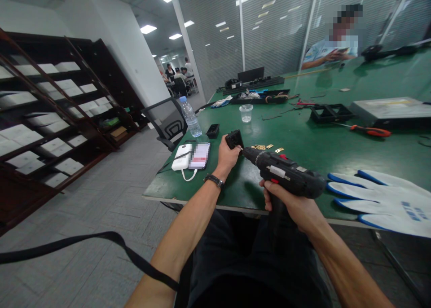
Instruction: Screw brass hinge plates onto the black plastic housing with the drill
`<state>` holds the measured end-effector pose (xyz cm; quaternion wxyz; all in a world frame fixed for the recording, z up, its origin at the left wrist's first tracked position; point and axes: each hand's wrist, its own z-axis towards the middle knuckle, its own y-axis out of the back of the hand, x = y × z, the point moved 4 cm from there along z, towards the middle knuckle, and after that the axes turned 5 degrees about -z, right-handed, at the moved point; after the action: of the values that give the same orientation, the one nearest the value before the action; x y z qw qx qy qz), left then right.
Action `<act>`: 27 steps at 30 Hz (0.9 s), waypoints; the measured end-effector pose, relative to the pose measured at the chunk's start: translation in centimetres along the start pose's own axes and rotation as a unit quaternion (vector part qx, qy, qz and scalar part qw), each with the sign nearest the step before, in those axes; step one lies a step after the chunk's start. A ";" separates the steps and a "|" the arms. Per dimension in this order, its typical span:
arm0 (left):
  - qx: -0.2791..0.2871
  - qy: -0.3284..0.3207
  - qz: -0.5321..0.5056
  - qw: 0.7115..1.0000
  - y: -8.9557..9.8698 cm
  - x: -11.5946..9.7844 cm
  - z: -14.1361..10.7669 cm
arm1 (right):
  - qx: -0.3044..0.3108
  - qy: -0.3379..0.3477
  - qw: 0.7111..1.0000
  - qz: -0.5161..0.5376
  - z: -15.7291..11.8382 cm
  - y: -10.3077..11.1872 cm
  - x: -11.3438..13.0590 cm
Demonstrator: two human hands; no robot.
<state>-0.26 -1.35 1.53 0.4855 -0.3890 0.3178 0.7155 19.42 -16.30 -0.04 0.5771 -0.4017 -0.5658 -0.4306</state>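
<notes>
My right hand [286, 200] is wrapped round the grip of a black cordless drill [289, 173], which points left and away from me. Its tip reaches a small black plastic part [235, 139] that my left hand [229, 155] grips just above the table. Whether the tip touches the part I cannot tell. Several small brass-coloured plates [261, 147] lie on the green table [242, 182] just behind the drill's chuck. A small black open box [212, 131] stands to the left of my left hand.
Left of my hands are a white power bank [181, 157], a phone [199, 156] and a water bottle [191, 117]. A plastic cup [246, 113] stands behind them. White gloves [387, 202], an orange-handled screwdriver [370, 131] and black trays [332, 113] lie right. Another person [332, 52] sits across.
</notes>
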 end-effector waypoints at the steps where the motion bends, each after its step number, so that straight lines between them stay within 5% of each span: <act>1: -0.001 0.001 0.002 1.000 0.0 -0.1 0.0 | 0.000 0.000 1.000 0.001 0.0 0.0 0.0; 27: -0.017 -0.013 0.055 0.998 0.5 -0.6 -0.2 | 0.004 0.008 1.000 -0.007 0.0 -0.1 0.3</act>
<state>-0.52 -1.93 2.01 0.4427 -0.3694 0.3202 0.7517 19.31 -16.30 0.25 0.5799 -0.3922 -0.5659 -0.4355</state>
